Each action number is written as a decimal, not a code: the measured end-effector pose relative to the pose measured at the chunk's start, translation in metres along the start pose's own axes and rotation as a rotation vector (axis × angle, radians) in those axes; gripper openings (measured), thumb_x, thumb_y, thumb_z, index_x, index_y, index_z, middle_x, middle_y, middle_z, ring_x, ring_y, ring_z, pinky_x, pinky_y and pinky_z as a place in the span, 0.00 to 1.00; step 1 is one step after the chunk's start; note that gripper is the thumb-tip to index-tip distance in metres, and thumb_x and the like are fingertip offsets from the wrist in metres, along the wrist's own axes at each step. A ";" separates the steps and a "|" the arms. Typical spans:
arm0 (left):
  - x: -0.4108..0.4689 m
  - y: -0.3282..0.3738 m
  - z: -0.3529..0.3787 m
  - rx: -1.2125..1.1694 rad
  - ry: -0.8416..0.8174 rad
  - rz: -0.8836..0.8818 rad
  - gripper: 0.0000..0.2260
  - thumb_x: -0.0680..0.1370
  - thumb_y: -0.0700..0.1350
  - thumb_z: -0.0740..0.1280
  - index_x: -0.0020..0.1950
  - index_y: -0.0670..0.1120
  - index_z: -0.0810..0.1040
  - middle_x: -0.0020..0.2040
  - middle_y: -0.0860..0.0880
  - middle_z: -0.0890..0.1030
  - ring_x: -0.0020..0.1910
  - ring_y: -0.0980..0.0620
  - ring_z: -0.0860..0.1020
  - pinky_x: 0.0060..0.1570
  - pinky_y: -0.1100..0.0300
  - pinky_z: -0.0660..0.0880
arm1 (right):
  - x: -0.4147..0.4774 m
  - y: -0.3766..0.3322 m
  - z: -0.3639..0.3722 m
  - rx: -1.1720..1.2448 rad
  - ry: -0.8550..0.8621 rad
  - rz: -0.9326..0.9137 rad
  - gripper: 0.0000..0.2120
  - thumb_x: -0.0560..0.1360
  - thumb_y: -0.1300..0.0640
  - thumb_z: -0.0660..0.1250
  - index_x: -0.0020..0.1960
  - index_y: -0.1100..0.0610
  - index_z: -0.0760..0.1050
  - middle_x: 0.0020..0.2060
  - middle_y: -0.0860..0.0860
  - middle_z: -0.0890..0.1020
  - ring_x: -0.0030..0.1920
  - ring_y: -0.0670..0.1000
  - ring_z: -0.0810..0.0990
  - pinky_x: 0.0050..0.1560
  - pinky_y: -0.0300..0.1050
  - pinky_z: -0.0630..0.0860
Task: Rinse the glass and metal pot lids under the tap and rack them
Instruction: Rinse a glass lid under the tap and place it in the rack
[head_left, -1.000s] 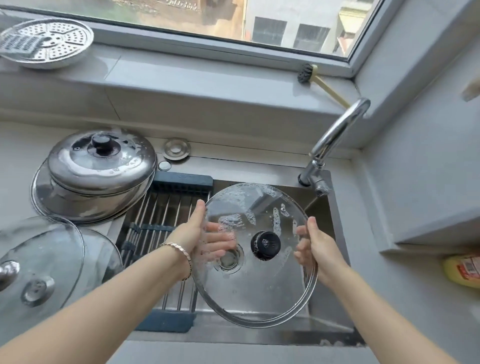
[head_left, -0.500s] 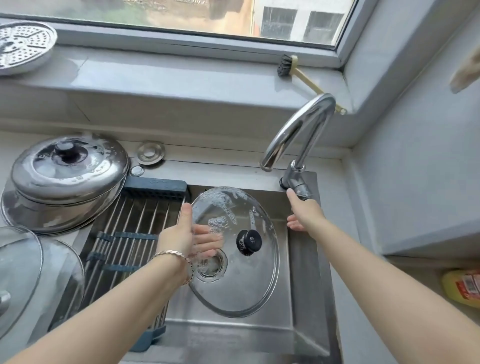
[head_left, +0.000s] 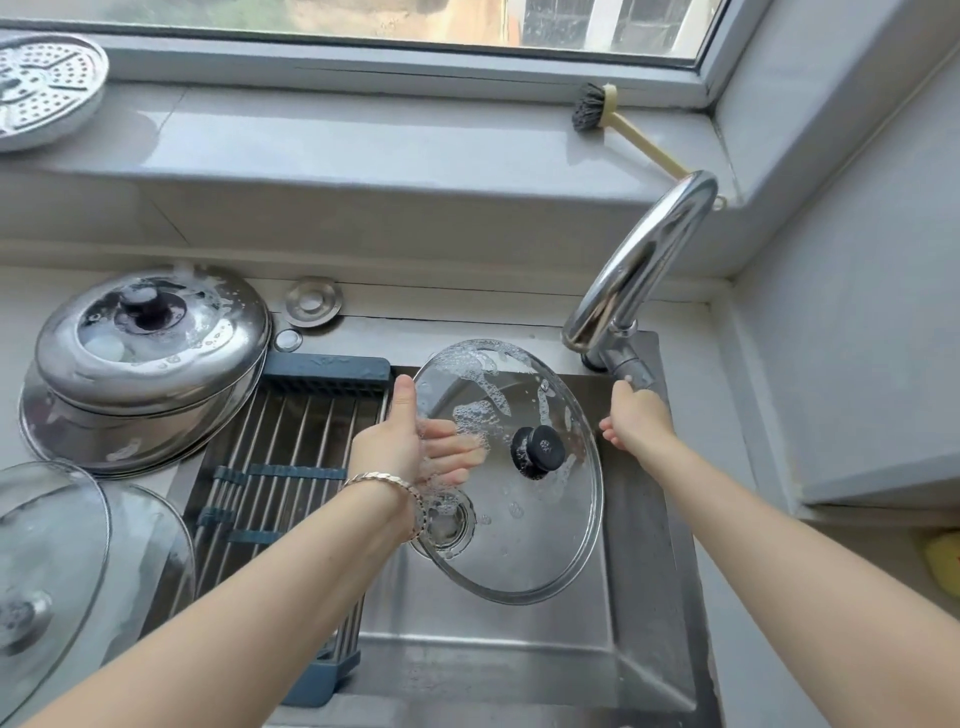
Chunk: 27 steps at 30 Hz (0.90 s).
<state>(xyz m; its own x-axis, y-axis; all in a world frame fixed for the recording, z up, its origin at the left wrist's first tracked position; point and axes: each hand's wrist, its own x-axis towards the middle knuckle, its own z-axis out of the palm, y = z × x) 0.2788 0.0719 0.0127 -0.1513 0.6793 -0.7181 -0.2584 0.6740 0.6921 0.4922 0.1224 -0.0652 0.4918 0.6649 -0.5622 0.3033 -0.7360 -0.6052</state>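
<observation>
A soapy glass lid (head_left: 524, 525) with a black knob hangs tilted over the steel sink (head_left: 639, 597). My left hand (head_left: 410, 447) grips its left rim, thumb on top and fingers behind the glass. My right hand (head_left: 636, 418) is closed on the tap handle (head_left: 631, 371) at the base of the chrome tap (head_left: 639, 260), whose spout ends just above the lid's upper right edge. No water stream is visible. Two soapy metal lids (head_left: 145, 358) are stacked on the counter at the left. Two glass lids (head_left: 57, 561) overlap at the lower left.
A roll-up rack (head_left: 291, 447) with blue ends spans the sink's left half. A perforated steamer plate (head_left: 41, 85) and a dish brush (head_left: 618, 127) lie on the windowsill. A sink plug (head_left: 313, 301) sits behind the rack. A yellow bottle (head_left: 943, 564) is at the right edge.
My right hand let go of the lid's right rim and moved up to the tap handle. The tap spout swung left over the sink. My left hand alone keeps the lid.
</observation>
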 end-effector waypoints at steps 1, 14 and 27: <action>0.000 0.000 0.000 0.006 -0.004 0.002 0.29 0.77 0.63 0.54 0.40 0.37 0.76 0.26 0.44 0.82 0.24 0.49 0.81 0.23 0.63 0.76 | 0.001 0.001 -0.001 0.004 -0.005 -0.002 0.20 0.78 0.54 0.49 0.33 0.62 0.68 0.29 0.55 0.76 0.27 0.52 0.72 0.35 0.44 0.72; -0.010 -0.002 0.003 0.005 0.020 -0.009 0.27 0.77 0.63 0.54 0.38 0.40 0.73 0.35 0.38 0.78 0.29 0.45 0.78 0.22 0.63 0.71 | -0.055 -0.008 0.001 -0.315 0.059 -0.309 0.27 0.80 0.51 0.52 0.73 0.65 0.55 0.72 0.62 0.59 0.73 0.58 0.57 0.72 0.48 0.55; -0.037 -0.006 -0.003 0.235 0.148 0.246 0.28 0.75 0.61 0.57 0.29 0.38 0.72 0.19 0.48 0.71 0.18 0.53 0.70 0.21 0.66 0.67 | -0.146 -0.015 0.056 -0.443 -0.246 -0.847 0.33 0.75 0.43 0.35 0.76 0.57 0.39 0.75 0.51 0.38 0.75 0.49 0.35 0.74 0.45 0.35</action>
<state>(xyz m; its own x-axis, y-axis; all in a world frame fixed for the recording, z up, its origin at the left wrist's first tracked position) 0.2832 0.0416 0.0352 -0.3226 0.7913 -0.5194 0.0265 0.5561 0.8307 0.3702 0.0435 -0.0054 -0.1977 0.9649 -0.1727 0.7799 0.0481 -0.6241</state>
